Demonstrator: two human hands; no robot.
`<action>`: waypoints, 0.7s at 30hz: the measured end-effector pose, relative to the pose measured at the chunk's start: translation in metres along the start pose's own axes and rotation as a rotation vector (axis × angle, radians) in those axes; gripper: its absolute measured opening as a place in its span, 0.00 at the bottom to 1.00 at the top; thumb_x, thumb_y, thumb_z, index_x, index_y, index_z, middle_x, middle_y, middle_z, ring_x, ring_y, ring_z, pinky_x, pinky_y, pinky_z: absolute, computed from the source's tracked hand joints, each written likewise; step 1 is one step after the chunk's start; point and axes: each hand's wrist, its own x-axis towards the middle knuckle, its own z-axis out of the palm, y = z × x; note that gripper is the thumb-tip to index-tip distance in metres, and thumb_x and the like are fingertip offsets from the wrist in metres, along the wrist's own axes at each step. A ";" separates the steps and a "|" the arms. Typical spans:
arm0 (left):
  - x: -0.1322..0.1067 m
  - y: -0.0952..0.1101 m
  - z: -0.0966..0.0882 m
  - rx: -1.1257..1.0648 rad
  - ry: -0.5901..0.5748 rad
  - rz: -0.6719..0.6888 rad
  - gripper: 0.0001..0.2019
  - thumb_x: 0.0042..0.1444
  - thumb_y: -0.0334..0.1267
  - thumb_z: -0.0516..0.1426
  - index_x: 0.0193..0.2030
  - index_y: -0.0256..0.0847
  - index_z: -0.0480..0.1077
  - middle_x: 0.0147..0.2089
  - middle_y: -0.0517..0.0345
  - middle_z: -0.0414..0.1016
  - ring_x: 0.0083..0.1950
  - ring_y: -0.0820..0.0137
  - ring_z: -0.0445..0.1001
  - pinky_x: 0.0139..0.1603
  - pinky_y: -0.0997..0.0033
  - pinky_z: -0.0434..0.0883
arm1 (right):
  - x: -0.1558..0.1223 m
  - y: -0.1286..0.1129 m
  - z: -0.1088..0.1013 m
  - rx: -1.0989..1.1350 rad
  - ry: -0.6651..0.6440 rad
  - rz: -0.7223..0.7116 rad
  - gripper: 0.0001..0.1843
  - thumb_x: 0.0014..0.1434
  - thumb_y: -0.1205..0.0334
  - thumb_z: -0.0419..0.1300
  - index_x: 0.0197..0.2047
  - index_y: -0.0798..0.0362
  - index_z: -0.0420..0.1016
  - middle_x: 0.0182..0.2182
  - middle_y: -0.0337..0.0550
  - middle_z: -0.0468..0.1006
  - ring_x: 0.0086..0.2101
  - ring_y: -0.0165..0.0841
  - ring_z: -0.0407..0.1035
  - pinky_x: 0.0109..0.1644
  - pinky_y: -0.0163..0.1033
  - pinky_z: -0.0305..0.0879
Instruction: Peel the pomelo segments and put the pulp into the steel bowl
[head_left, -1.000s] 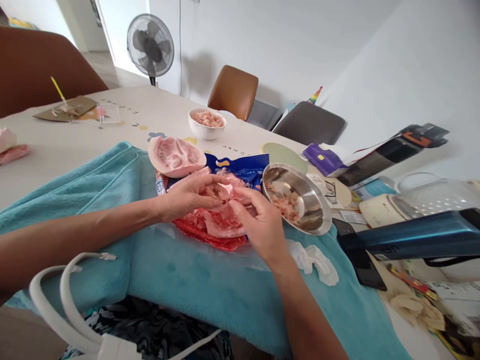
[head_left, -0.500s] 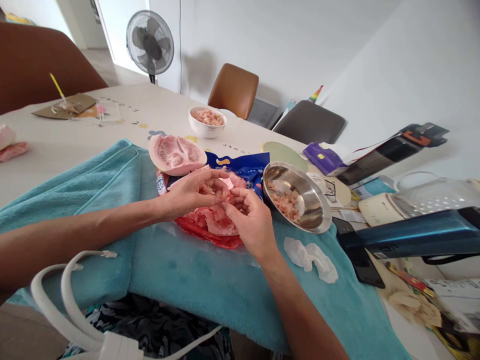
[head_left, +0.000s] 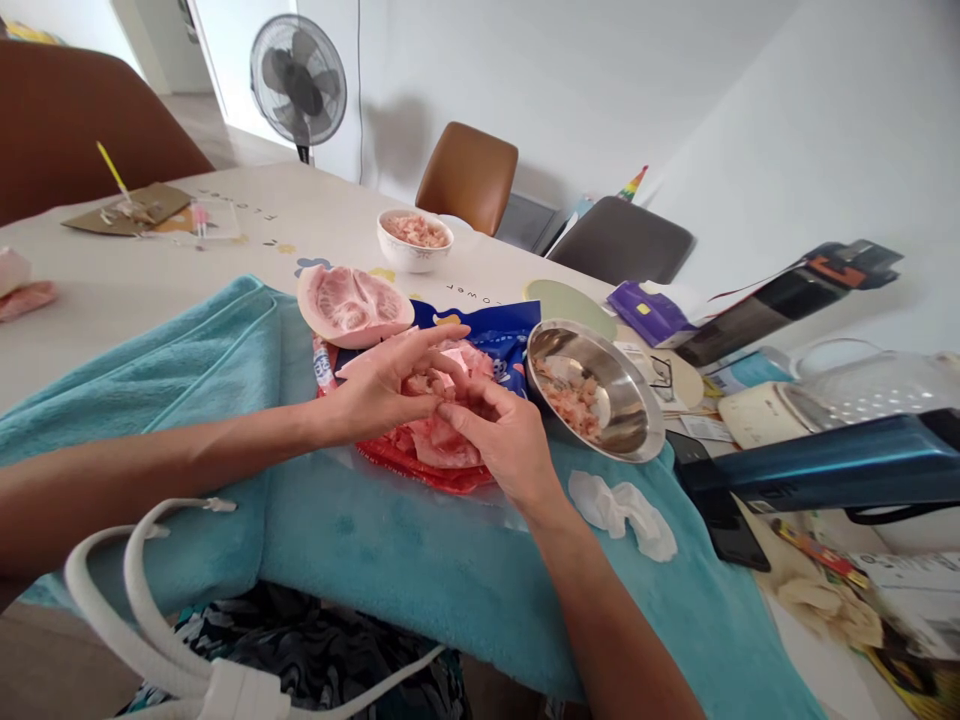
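Note:
Over a heap of pink pomelo membranes and scraps [head_left: 442, 445], my two hands meet fingertip to fingertip. My left hand [head_left: 375, 395] is curled round a small piece of pomelo flesh [head_left: 426, 383], its index finger stretched above it. Thumb and fingers of my right hand [head_left: 510, 440] pinch at the same piece, whose far side is hidden. The scraps lie on a blue and red plastic bag [head_left: 499, 335]. Behind my left hand rests a hollow pomelo rind [head_left: 352, 305]. Right of my hands, a tilted steel bowl [head_left: 634, 420] holds peeled pomelo flesh [head_left: 574, 400].
A teal towel [head_left: 360, 550] covers the near table. A white bowl [head_left: 416, 260] of flesh stands farther back. Crumpled tissue [head_left: 622, 515], a phone [head_left: 724, 530], a blue bottle [head_left: 832, 460] and a purple tissue pack [head_left: 649, 315] lie right. A white cable [head_left: 135, 590] loops at front left.
My left index finger has lifted and straightened, and the fingers of both hands have shifted slightly around the piece. The view has moved a little; the bowls and rind stay in place.

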 end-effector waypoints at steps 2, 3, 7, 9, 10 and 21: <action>-0.001 0.000 0.001 0.071 0.007 0.027 0.33 0.54 0.28 0.61 0.67 0.44 0.59 0.50 0.52 0.75 0.38 0.75 0.74 0.34 0.78 0.70 | 0.000 0.000 0.001 0.052 -0.019 0.030 0.12 0.52 0.54 0.68 0.36 0.53 0.79 0.30 0.38 0.80 0.30 0.30 0.72 0.35 0.36 0.68; -0.002 0.000 0.001 0.104 0.011 0.035 0.33 0.54 0.28 0.60 0.67 0.44 0.59 0.52 0.50 0.74 0.36 0.76 0.73 0.32 0.78 0.69 | 0.000 0.001 0.001 0.074 -0.023 0.048 0.12 0.52 0.53 0.68 0.35 0.52 0.78 0.29 0.38 0.79 0.28 0.29 0.72 0.34 0.35 0.68; -0.004 -0.004 0.003 0.202 -0.001 0.060 0.31 0.55 0.29 0.59 0.66 0.41 0.60 0.52 0.49 0.73 0.30 0.80 0.68 0.30 0.78 0.66 | 0.000 0.001 0.002 0.126 -0.036 0.100 0.13 0.52 0.51 0.68 0.31 0.52 0.77 0.23 0.36 0.77 0.22 0.28 0.69 0.27 0.34 0.68; -0.004 -0.003 0.003 0.228 -0.005 0.059 0.28 0.55 0.29 0.60 0.64 0.40 0.63 0.51 0.49 0.73 0.31 0.79 0.68 0.30 0.78 0.66 | 0.000 0.000 0.001 0.188 -0.041 0.145 0.13 0.52 0.51 0.68 0.30 0.52 0.76 0.21 0.36 0.77 0.21 0.28 0.69 0.25 0.34 0.68; -0.003 -0.002 0.003 0.226 -0.002 0.049 0.27 0.55 0.30 0.60 0.62 0.39 0.64 0.51 0.49 0.74 0.32 0.78 0.70 0.31 0.78 0.67 | 0.000 -0.001 0.001 0.232 -0.046 0.178 0.13 0.52 0.51 0.68 0.30 0.52 0.75 0.21 0.36 0.77 0.20 0.28 0.69 0.24 0.34 0.69; 0.005 -0.003 -0.007 -0.201 -0.074 -0.326 0.14 0.53 0.38 0.65 0.47 0.39 0.77 0.38 0.55 0.79 0.37 0.71 0.75 0.35 0.75 0.70 | 0.000 0.000 0.002 0.218 0.090 0.100 0.12 0.50 0.53 0.68 0.33 0.52 0.80 0.20 0.34 0.74 0.17 0.23 0.59 0.17 0.29 0.53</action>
